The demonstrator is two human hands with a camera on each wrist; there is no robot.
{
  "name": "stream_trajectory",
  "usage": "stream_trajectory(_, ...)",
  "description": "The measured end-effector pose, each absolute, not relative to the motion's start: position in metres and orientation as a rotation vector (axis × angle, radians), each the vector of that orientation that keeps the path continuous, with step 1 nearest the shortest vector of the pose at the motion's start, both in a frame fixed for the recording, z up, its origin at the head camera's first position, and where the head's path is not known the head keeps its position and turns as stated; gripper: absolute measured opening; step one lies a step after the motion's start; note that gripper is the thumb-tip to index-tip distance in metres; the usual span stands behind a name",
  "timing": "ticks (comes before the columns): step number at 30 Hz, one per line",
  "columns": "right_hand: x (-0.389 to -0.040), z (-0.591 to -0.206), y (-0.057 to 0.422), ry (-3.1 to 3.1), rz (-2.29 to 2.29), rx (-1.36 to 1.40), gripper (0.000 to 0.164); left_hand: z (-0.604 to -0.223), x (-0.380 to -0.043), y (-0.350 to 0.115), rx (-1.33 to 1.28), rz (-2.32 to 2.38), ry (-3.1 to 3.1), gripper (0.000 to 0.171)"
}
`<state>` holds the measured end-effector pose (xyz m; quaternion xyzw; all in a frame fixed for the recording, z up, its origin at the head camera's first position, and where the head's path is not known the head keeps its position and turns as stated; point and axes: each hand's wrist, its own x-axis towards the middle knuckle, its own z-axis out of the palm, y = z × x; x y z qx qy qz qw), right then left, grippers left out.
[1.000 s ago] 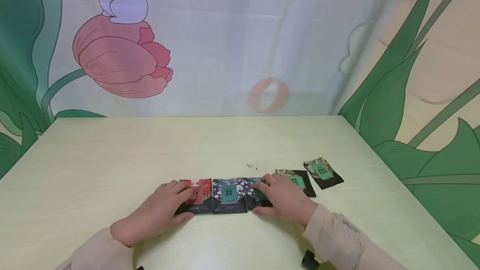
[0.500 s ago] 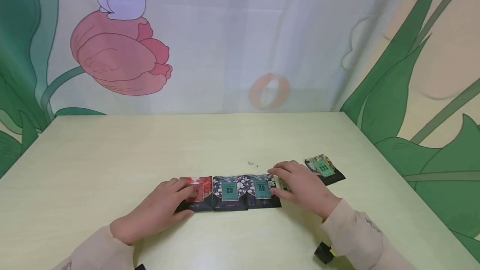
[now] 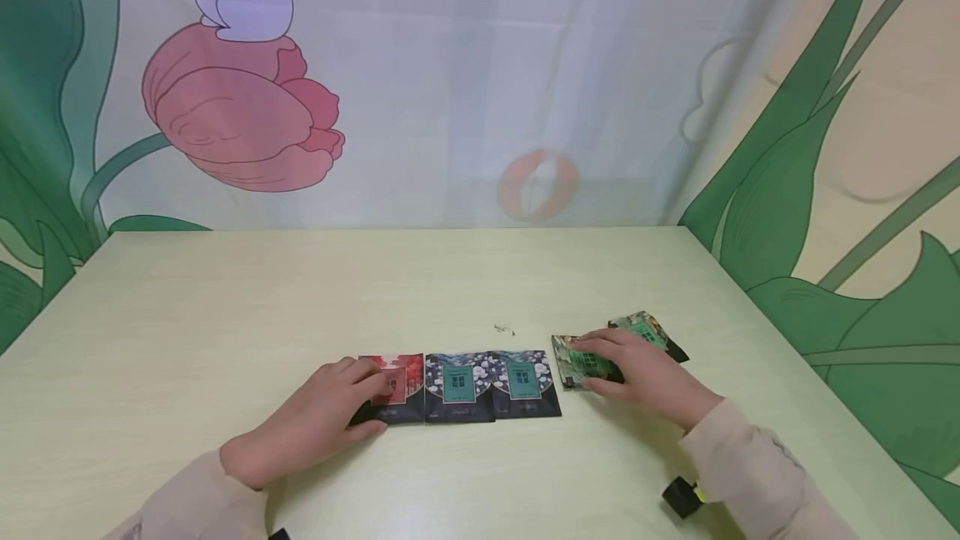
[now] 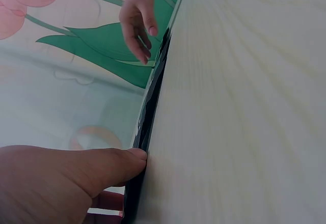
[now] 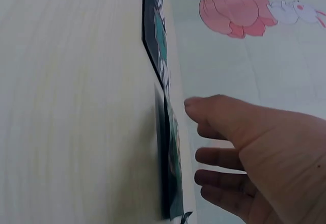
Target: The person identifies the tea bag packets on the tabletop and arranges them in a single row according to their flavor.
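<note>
In the head view, three flat sachets lie side by side in a row: a red one (image 3: 408,382), then two dark blue floral ones (image 3: 459,409) (image 3: 528,407). My left hand (image 3: 315,415) rests on the red sachet's left part, its thumb at the near edge, as the left wrist view also shows. To the right of the row lies a green-and-black sachet (image 3: 564,365), angled slightly. My right hand (image 3: 645,373) is over it, partly hiding it. In the right wrist view the right hand (image 5: 260,158) has loosely bent fingers, apart from the sachet.
Another green-and-black sachet (image 3: 651,330) lies tilted behind the right hand, partly covered. A small dark mark (image 3: 504,329) is on the pale table (image 3: 300,290) behind the row. A printed curtain (image 3: 420,107) hangs beyond the table's far edge.
My right hand has moved right off the second floral sachet to the nearer green-and-black one, which sits less angled than before. The left hand has stayed on the red sachet.
</note>
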<state>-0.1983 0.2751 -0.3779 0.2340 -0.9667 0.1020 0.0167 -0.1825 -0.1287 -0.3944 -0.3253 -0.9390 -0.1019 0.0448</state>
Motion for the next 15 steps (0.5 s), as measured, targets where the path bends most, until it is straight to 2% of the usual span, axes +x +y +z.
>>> stream_trajectory(15,-0.206,-0.384,0.290,-3.101,0.312,0.768,0.045,-0.395,-0.182,-0.128,-0.987,-0.324,-2.871,0.036)
